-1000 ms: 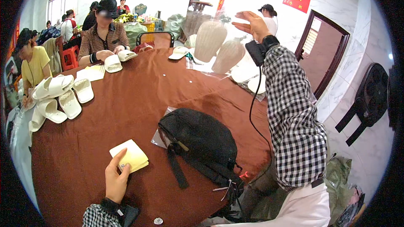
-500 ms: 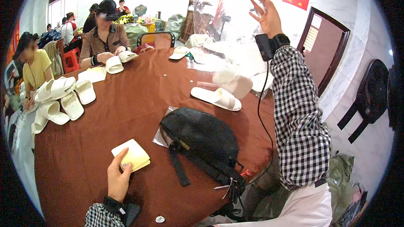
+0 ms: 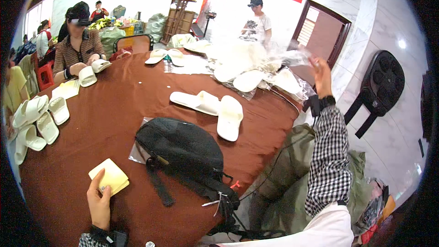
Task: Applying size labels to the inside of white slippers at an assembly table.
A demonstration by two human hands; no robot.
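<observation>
My left hand pinches a small pad of yellow paper over the near left of the table, thumb on top. Far off to the right, my right hand is raised beyond the table's edge with a crumpled clear plastic bag at its fingers; both are slightly blurred. Two cream slippers lie in the middle: one slipper points sideways, and the other slipper lies across its end. A black mesh backpack rests between my hands, on top of a clear sheet.
Bagged cream slippers are heaped at the far right edge. More slippers are stacked at left. Across the brown-covered table a seated person handles slippers; another person stands behind. A black backrest-like item hangs on the wall.
My right hand has come down and outward with the plastic bag. A second slipper, blurred in the air before, now lies beside the first. The view has swung right; my left hand keeps the yellow pad.
</observation>
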